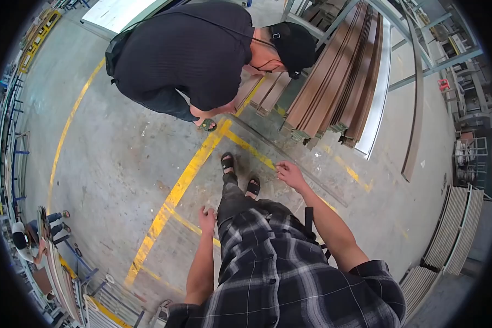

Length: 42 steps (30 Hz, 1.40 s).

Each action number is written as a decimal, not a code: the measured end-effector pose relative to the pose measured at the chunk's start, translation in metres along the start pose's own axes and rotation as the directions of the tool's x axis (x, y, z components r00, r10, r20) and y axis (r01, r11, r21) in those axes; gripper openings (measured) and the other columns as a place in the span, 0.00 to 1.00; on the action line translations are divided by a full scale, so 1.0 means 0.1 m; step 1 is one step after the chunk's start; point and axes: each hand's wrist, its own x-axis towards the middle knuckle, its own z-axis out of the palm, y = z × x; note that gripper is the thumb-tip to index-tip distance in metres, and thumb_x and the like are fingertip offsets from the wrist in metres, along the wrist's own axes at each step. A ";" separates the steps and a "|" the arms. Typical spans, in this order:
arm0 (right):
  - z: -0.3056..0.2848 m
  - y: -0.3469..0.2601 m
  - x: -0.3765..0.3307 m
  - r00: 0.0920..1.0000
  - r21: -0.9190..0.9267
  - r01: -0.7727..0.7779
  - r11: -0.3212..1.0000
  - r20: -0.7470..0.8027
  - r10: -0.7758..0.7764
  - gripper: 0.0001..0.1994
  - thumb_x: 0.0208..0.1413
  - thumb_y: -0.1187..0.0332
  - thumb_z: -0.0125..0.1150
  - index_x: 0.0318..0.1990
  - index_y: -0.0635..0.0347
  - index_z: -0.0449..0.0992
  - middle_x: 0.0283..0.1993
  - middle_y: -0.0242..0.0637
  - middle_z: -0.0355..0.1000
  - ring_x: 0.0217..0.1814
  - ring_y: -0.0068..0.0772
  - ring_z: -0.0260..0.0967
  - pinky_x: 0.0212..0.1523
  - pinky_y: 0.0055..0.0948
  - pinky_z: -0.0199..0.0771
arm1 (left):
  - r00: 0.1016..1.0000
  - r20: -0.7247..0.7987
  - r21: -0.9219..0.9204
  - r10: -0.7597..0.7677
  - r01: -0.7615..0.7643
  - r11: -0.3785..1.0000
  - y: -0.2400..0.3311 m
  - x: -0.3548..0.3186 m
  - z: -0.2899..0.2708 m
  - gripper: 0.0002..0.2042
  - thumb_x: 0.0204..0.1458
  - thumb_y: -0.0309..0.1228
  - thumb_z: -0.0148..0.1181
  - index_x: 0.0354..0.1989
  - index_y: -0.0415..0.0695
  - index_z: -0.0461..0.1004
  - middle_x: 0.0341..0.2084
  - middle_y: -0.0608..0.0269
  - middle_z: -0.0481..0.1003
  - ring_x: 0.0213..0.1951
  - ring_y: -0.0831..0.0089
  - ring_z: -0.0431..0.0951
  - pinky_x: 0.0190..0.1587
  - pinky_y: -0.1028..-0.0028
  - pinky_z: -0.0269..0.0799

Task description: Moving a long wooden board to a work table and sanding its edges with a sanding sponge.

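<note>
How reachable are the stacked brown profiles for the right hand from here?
Probably not reachable without stepping closer: a stretch of floor separates the right hand from the near ends of the brown profiles. Nothing upright seems to block the way, though.

Long profiles [333, 68] lie right of another person [186, 57].
</note>
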 end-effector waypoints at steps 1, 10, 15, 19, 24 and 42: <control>-0.08 0.17 0.08 0.994 -0.096 0.097 0.991 -0.040 -0.101 0.16 0.47 0.62 0.64 0.40 0.63 0.74 0.31 0.43 0.74 0.35 0.36 0.73 0.35 0.32 0.71 | 0.999 0.038 0.037 0.016 -0.018 0.999 0.17 0.12 0.04 0.28 0.50 0.30 0.54 0.61 0.42 0.55 0.38 0.53 0.72 0.30 0.72 0.74 0.27 0.75 0.69; -0.71 0.77 -0.43 0.933 -0.163 -0.286 0.944 -0.270 0.236 0.10 0.48 0.68 0.59 0.38 0.62 0.74 0.30 0.34 0.72 0.28 0.23 0.71 0.27 0.24 0.70 | 0.997 0.036 0.049 -0.069 0.068 0.996 1.06 1.13 0.11 0.28 0.49 0.30 0.54 0.60 0.40 0.55 0.31 0.56 0.72 0.24 0.75 0.72 0.22 0.77 0.66; -0.53 0.39 -0.38 0.824 0.143 -0.397 0.907 -0.379 0.421 0.12 0.51 0.68 0.59 0.43 0.61 0.72 0.32 0.31 0.72 0.29 0.22 0.70 0.28 0.22 0.68 | 0.994 0.091 0.164 -0.063 0.047 0.985 1.25 1.37 0.19 0.28 0.49 0.29 0.55 0.60 0.40 0.55 0.30 0.57 0.72 0.23 0.75 0.72 0.22 0.77 0.65; -0.33 0.24 -0.12 0.915 0.068 -0.238 0.969 -0.319 0.247 0.11 0.55 0.69 0.57 0.44 0.63 0.72 0.32 0.32 0.72 0.33 0.21 0.70 0.32 0.21 0.69 | 0.989 0.125 0.181 -0.083 0.060 0.982 1.46 1.46 0.34 0.28 0.48 0.29 0.54 0.59 0.39 0.55 0.29 0.56 0.72 0.22 0.76 0.71 0.21 0.77 0.65; -0.25 0.07 0.09 0.946 0.032 -0.152 0.988 -0.284 0.154 0.12 0.52 0.71 0.59 0.43 0.64 0.72 0.33 0.33 0.73 0.35 0.22 0.70 0.37 0.22 0.71 | 0.981 0.166 0.234 -0.098 0.057 0.971 1.69 1.39 0.62 0.27 0.49 0.28 0.54 0.59 0.39 0.55 0.29 0.57 0.72 0.23 0.76 0.71 0.23 0.78 0.65; -0.55 0.62 0.16 0.896 0.185 -0.317 0.930 -0.263 0.358 0.14 0.50 0.64 0.61 0.41 0.62 0.73 0.29 0.31 0.72 0.27 0.22 0.70 0.26 0.22 0.69 | 0.994 0.093 0.223 -0.060 0.038 0.974 1.52 1.06 0.59 0.28 0.50 0.27 0.52 0.60 0.37 0.53 0.32 0.55 0.73 0.24 0.74 0.74 0.23 0.77 0.68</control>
